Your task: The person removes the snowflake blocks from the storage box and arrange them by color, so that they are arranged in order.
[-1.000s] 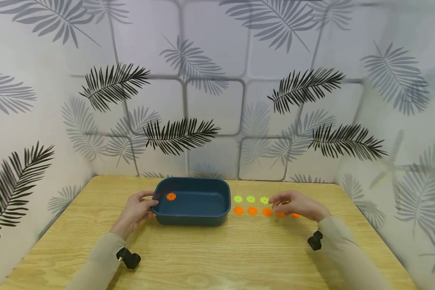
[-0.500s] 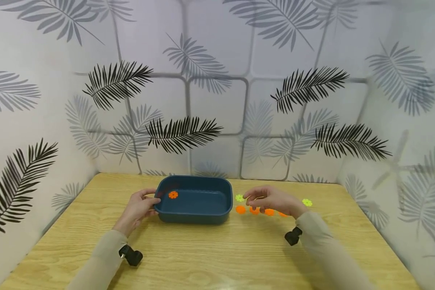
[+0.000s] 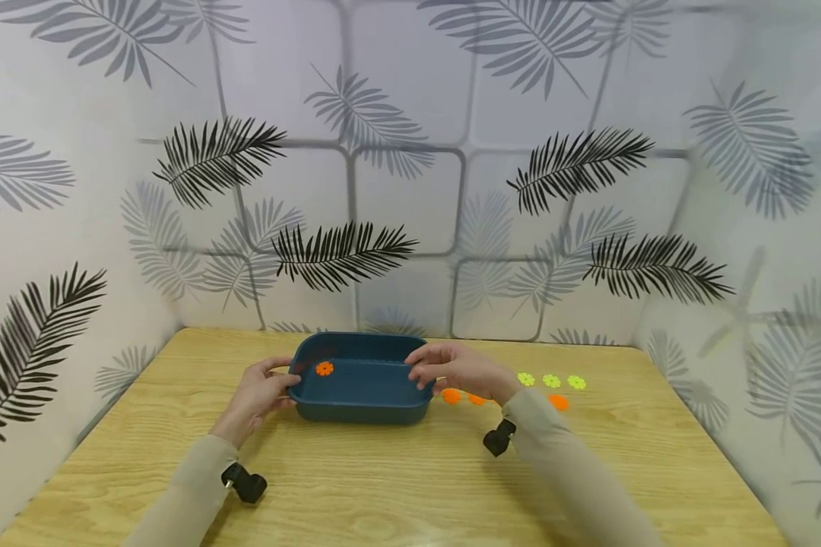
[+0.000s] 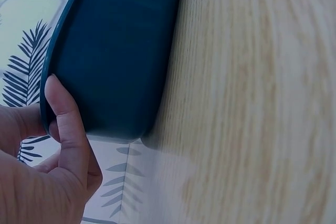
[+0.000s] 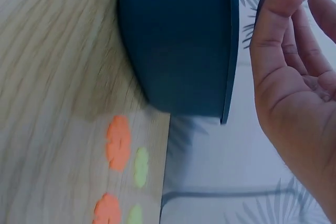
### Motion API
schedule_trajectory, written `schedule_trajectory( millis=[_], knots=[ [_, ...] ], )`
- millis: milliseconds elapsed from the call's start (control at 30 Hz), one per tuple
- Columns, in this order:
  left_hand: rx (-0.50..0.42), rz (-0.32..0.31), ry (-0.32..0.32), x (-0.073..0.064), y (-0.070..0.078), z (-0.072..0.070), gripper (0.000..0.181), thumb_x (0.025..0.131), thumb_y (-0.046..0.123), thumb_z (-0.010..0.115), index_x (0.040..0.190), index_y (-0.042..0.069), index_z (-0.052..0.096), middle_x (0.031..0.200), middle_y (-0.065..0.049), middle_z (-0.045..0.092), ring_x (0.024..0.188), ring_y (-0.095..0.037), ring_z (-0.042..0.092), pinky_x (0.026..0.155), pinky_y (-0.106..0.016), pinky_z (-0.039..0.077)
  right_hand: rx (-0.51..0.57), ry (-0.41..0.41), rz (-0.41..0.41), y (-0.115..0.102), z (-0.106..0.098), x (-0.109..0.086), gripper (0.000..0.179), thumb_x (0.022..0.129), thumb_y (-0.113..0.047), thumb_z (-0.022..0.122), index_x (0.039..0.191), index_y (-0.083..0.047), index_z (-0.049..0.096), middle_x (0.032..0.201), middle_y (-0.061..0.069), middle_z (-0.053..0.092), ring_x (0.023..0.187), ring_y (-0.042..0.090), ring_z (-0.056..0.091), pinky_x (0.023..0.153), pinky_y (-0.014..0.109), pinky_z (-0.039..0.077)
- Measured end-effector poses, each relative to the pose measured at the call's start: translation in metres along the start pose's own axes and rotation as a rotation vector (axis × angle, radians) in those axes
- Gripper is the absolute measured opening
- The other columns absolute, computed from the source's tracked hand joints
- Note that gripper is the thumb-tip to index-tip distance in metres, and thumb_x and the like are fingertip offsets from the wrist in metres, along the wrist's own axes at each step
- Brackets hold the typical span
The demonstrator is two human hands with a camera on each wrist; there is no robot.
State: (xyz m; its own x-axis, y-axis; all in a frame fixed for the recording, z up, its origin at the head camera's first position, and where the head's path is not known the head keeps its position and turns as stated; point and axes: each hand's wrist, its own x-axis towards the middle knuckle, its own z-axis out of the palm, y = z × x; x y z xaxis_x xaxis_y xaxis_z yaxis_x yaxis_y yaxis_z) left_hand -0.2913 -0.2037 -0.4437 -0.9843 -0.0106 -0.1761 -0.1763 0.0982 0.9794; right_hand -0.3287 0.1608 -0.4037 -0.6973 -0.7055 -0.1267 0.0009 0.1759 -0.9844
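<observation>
A dark blue rectangular tray (image 3: 362, 414) stands on the wooden table. My left hand (image 3: 263, 391) grips its left rim; in the left wrist view, the fingers (image 4: 65, 111) and thumb lie on either side of the wall. Inside the tray at the left is an orange flower-shaped piece (image 3: 324, 368). My right hand (image 3: 461, 370) hovers over the tray's right rim, fingers bent and the thumb close to the fingertips. In the right wrist view, its fingers (image 5: 273, 30) are above the rim; I cannot tell whether a thin piece is pinched there.
Right of the tray lie orange pieces (image 3: 558, 403) in a front row and yellow-green flower pieces (image 3: 551, 381) behind them, partly hidden by my right hand and sleeve (image 3: 547, 433). A leaf-patterned wall covering (image 3: 397, 296) rises behind the table (image 3: 383, 486).
My right hand has moved left from above the rows of pieces to the tray's right rim. My left hand keeps its grip on the left rim.
</observation>
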Motion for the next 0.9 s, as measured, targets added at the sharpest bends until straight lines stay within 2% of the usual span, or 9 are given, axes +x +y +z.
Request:
schedule_trajectory(
  millis=[167, 233, 333, 467, 633, 733, 833, 900],
  knots=[
    [0.007, 0.002, -0.003, -0.001, 0.000, -0.001, 0.051, 0.098, 0.007, 0.058, 0.145, 0.000, 0.040, 0.102, -0.016, 0.058, 0.061, -0.012, 0.063, 0.059, -0.024, 0.059, -0.042, -0.014, 0.007, -0.007, 0.013, 0.017, 0.032, 0.099, -0.018, 0.060, 0.129, -0.007, 0.059, 0.125, 0.026, 0.058, 0.111, 0.048, 0.051, 0.071, 0.030, 0.055],
    [0.010, 0.004, -0.004, 0.000, -0.001, -0.002, 0.051, 0.098, 0.007, 0.058, 0.145, 0.000, 0.040, 0.101, -0.016, 0.058, 0.061, -0.012, 0.063, 0.059, -0.024, 0.058, -0.054, -0.009, 0.015, -0.008, 0.016, 0.024, 0.034, 0.099, -0.020, 0.059, 0.130, -0.006, 0.058, 0.125, 0.027, 0.057, 0.111, 0.047, 0.052, 0.070, 0.029, 0.055],
    [0.011, 0.006, -0.002, 0.000, -0.002, -0.003, 0.051, 0.098, 0.008, 0.058, 0.145, 0.000, 0.040, 0.101, -0.015, 0.057, 0.062, -0.012, 0.063, 0.060, -0.024, 0.059, -0.072, -0.002, 0.026, -0.009, 0.021, 0.036, 0.036, 0.099, -0.021, 0.059, 0.131, -0.004, 0.058, 0.124, 0.026, 0.058, 0.105, 0.039, 0.057, 0.071, 0.028, 0.055],
    [0.014, 0.003, 0.001, -0.001, -0.002, -0.004, 0.051, 0.098, 0.008, 0.059, 0.145, 0.001, 0.040, 0.102, -0.014, 0.057, 0.063, -0.013, 0.064, 0.060, -0.026, 0.059, -0.060, -0.011, 0.043, -0.014, 0.027, 0.050, 0.038, 0.100, -0.020, 0.058, 0.133, 0.000, 0.056, 0.117, 0.017, 0.063, 0.097, 0.026, 0.061, 0.073, 0.029, 0.055],
    [0.016, 0.001, 0.000, -0.002, -0.002, -0.005, 0.052, 0.098, 0.009, 0.059, 0.146, 0.001, 0.040, 0.102, -0.013, 0.057, 0.064, -0.014, 0.064, 0.061, -0.026, 0.059, -0.056, -0.030, 0.049, -0.029, 0.031, 0.066, 0.040, 0.100, -0.017, 0.057, 0.135, 0.002, 0.053, 0.109, 0.006, 0.066, 0.093, 0.020, 0.063, 0.074, 0.032, 0.055],
    [0.016, 0.003, 0.004, -0.001, -0.002, -0.005, 0.051, 0.098, 0.008, 0.059, 0.145, 0.001, 0.041, 0.104, -0.015, 0.056, 0.064, -0.014, 0.063, 0.060, -0.026, 0.059, -0.093, -0.036, 0.045, -0.037, 0.029, 0.075, 0.036, 0.100, -0.017, 0.058, 0.133, -0.002, 0.057, 0.110, 0.007, 0.066, 0.099, 0.029, 0.063, 0.073, 0.032, 0.055],
    [0.020, 0.010, 0.004, 0.000, -0.002, -0.004, 0.050, 0.098, 0.008, 0.058, 0.145, 0.001, 0.041, 0.107, -0.018, 0.055, 0.063, -0.013, 0.063, 0.060, -0.025, 0.059, -0.139, -0.039, 0.030, -0.041, 0.025, 0.085, 0.032, 0.100, -0.018, 0.058, 0.129, -0.006, 0.060, 0.119, 0.017, 0.063, 0.111, 0.043, 0.057, 0.072, 0.031, 0.055],
    [0.020, 0.017, -0.002, 0.001, -0.003, -0.002, 0.049, 0.098, 0.007, 0.058, 0.144, 0.001, 0.042, 0.108, -0.019, 0.056, 0.063, -0.013, 0.064, 0.061, -0.026, 0.059, -0.176, -0.042, 0.024, -0.042, 0.022, 0.092, 0.032, 0.100, -0.018, 0.058, 0.129, -0.006, 0.061, 0.125, 0.022, 0.060, 0.116, 0.047, 0.053, 0.074, 0.032, 0.055]
  ],
)
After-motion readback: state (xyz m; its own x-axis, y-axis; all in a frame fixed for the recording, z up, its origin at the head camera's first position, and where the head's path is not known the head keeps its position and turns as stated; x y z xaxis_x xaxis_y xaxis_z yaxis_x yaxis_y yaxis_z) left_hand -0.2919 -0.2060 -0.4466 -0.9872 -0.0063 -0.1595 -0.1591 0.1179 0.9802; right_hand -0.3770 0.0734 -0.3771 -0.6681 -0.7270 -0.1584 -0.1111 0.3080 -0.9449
